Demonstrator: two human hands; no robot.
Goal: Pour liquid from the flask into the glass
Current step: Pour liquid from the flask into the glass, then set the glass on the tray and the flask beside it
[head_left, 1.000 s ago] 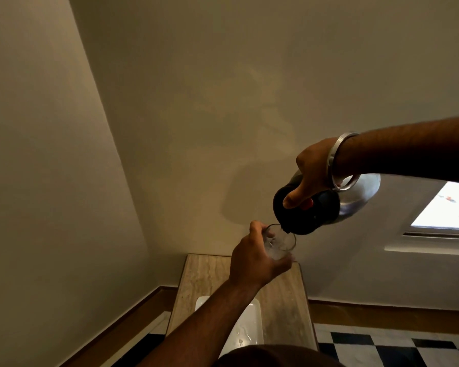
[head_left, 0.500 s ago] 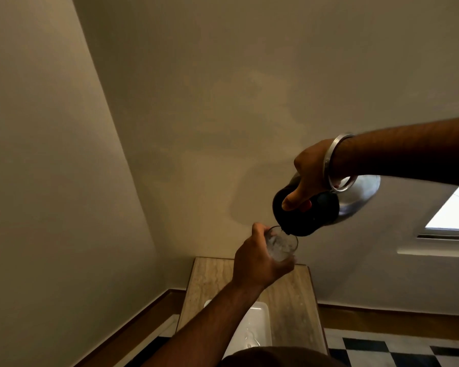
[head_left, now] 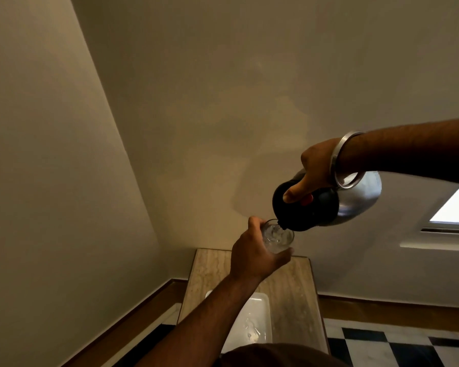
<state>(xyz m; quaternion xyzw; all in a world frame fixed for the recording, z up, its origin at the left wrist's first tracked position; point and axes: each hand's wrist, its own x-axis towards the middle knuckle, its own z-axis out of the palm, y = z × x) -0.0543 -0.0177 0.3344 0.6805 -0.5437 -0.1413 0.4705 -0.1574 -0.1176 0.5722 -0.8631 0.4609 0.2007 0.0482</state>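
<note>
My right hand [head_left: 314, 172] grips a steel flask [head_left: 355, 205] with a black top, tipped down to the left, thumb on its black lid. The spout sits over the rim of a clear glass [head_left: 277, 235], and clear liquid shows inside the glass. My left hand [head_left: 252, 256] holds the glass from the left and below, above a small marble-topped table [head_left: 293, 287]. A metal bangle circles my right wrist.
A white rectangular tray [head_left: 252, 327] lies on the table under my left forearm. Beige walls meet in a corner behind the table. A black and white checkered floor [head_left: 398, 348] lies to the right, and a bright window [head_left: 456, 207] sits at the right edge.
Both hands keep their grip and the flask stays tipped over the glass. The view has shifted slightly; the glass and the flask remain together.
</note>
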